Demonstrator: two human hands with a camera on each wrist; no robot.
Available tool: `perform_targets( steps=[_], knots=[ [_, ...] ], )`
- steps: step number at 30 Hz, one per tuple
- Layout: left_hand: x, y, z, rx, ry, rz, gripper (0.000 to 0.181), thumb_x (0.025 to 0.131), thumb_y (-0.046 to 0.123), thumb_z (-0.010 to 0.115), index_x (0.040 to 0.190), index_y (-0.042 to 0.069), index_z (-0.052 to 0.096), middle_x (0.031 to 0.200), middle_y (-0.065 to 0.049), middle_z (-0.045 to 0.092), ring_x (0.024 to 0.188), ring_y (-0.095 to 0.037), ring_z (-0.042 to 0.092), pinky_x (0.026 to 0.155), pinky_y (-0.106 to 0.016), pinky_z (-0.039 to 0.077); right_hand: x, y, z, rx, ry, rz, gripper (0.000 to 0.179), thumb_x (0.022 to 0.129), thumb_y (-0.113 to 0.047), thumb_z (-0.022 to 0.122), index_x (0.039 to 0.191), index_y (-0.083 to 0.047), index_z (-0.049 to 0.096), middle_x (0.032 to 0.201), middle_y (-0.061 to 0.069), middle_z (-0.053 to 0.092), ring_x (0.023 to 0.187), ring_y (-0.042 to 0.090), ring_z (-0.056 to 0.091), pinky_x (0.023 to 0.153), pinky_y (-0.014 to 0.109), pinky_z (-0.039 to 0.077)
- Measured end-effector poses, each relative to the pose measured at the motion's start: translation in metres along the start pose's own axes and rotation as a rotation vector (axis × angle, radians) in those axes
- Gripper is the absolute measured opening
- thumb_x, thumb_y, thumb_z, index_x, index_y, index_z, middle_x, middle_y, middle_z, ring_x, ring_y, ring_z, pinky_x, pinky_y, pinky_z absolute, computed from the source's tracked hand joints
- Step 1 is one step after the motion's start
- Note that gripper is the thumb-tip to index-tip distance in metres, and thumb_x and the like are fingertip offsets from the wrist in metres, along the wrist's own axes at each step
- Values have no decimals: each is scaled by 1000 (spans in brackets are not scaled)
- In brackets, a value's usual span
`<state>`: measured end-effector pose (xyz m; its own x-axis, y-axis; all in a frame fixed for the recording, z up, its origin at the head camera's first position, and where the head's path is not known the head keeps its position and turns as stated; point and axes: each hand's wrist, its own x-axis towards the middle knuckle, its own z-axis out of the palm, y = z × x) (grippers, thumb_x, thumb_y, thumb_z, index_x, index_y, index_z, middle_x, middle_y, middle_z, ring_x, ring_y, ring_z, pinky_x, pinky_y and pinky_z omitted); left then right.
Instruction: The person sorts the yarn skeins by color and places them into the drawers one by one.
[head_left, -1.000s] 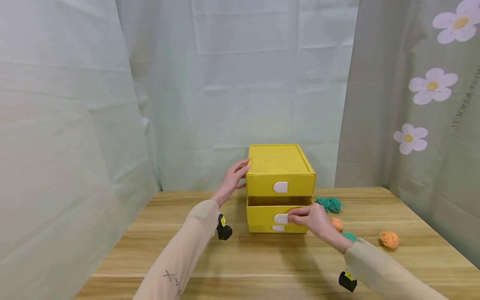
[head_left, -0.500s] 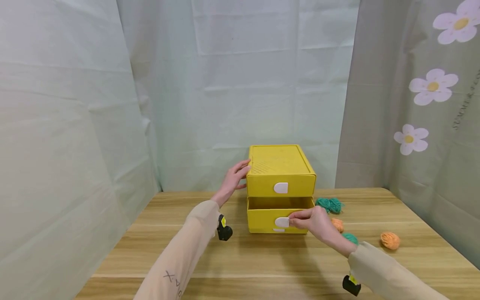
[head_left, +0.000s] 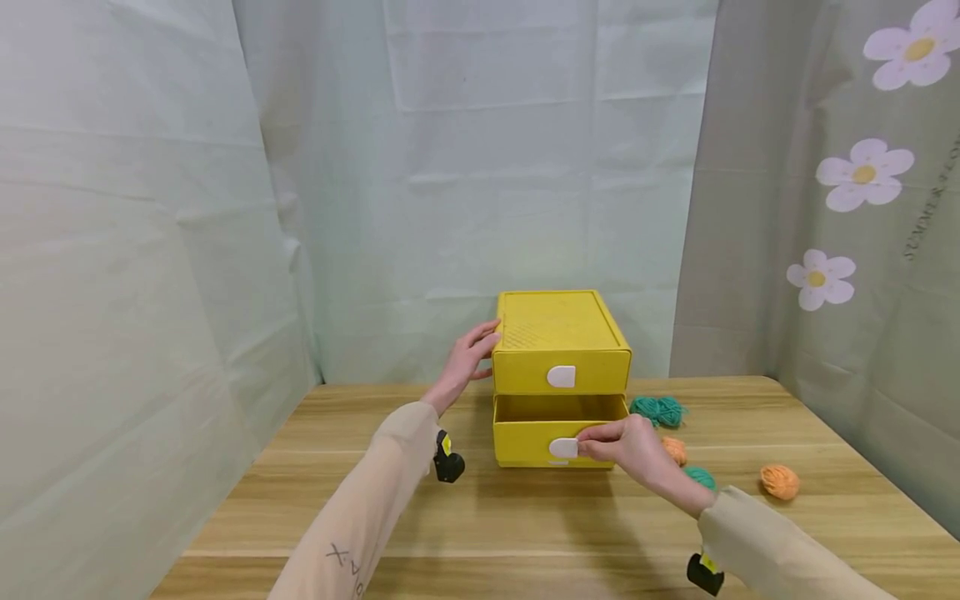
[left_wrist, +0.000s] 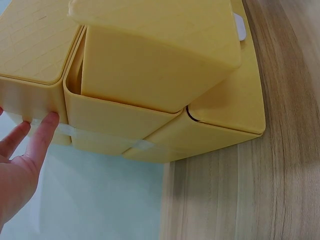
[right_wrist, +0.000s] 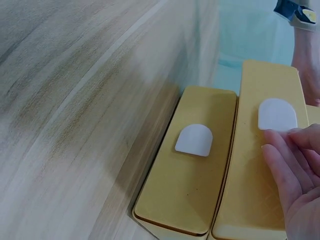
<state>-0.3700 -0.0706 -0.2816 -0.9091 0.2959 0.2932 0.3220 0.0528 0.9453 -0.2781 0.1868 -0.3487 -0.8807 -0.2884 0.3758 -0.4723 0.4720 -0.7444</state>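
A yellow drawer cabinet (head_left: 558, 321) with three tiers stands toward the back of the table. Its middle drawer (head_left: 525, 443) is pulled partway out, and the visible part of its inside holds nothing. My right hand (head_left: 636, 454) pinches that drawer's white tab handle (right_wrist: 276, 114) between thumb and fingers. Against the cabinet's upper left side rests my left hand (head_left: 463, 360), its fingers extended, as the left wrist view shows. The top drawer (head_left: 517, 371) is closed. So is the bottom drawer (right_wrist: 175, 185), mostly hidden from the head camera by the middle one.
To the cabinet's right lie a teal yarn skein (head_left: 660, 411), an orange yarn ball (head_left: 675, 451) and a teal yarn ball (head_left: 701, 477), partly behind my right arm. Another orange yarn ball (head_left: 780, 482) lies farther right. Curtains (head_left: 487, 167) hang behind the wooden table (head_left: 525, 533).
The middle drawer has slid farther out toward me, with my right hand on its tab. More of its inside shows. My left hand has stayed on the cabinet's side.
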Motion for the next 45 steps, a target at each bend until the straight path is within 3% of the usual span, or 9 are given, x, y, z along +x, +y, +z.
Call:
perform_targets(
  steps=[10,16,21,25,32,45],
  knots=[
    [14,-23,-3,-7,37,4,48,93,32,51,137,14,42,129,-10,45,102,-29,52,77,-42,47,-1,1,-1,11,-15,16,12,79,-14,71,86,-5,74,76,1,68,71,15,62,58,26,49],
    [9,-14,-2,-24,24,-3,48,94,28,50,138,11,41,131,-13,44,104,-31,51,77,-42,47,-2,0,-3,75,-53,16,16,80,-13,69,91,-1,72,80,6,67,71,17,63,60,30,51],
    [3,-2,0,-20,-6,-2,48,96,23,47,139,6,36,133,-17,39,107,-35,48,79,-44,46,-4,0,-7,187,-87,44,23,81,-11,68,97,4,69,87,14,66,74,28,64,59,35,52],
    [8,-10,-2,-23,17,-10,47,95,26,50,138,11,40,132,-12,42,104,-31,51,78,-43,46,-6,0,-12,232,-94,69,25,81,-11,68,101,5,67,91,15,65,79,32,63,60,37,52],
    [15,-24,-2,5,62,14,47,92,32,52,135,15,45,128,-7,47,100,-27,53,75,-42,48,-7,1,-18,203,-106,51,26,82,-13,68,102,4,67,91,14,66,79,31,63,59,37,52],
    [9,-14,-3,-7,11,-6,48,94,29,50,138,12,40,132,-11,42,103,-30,51,77,-43,47,-6,-8,-34,255,-72,-41,25,82,-8,66,101,9,65,88,20,65,77,31,63,57,39,51]
  ],
)
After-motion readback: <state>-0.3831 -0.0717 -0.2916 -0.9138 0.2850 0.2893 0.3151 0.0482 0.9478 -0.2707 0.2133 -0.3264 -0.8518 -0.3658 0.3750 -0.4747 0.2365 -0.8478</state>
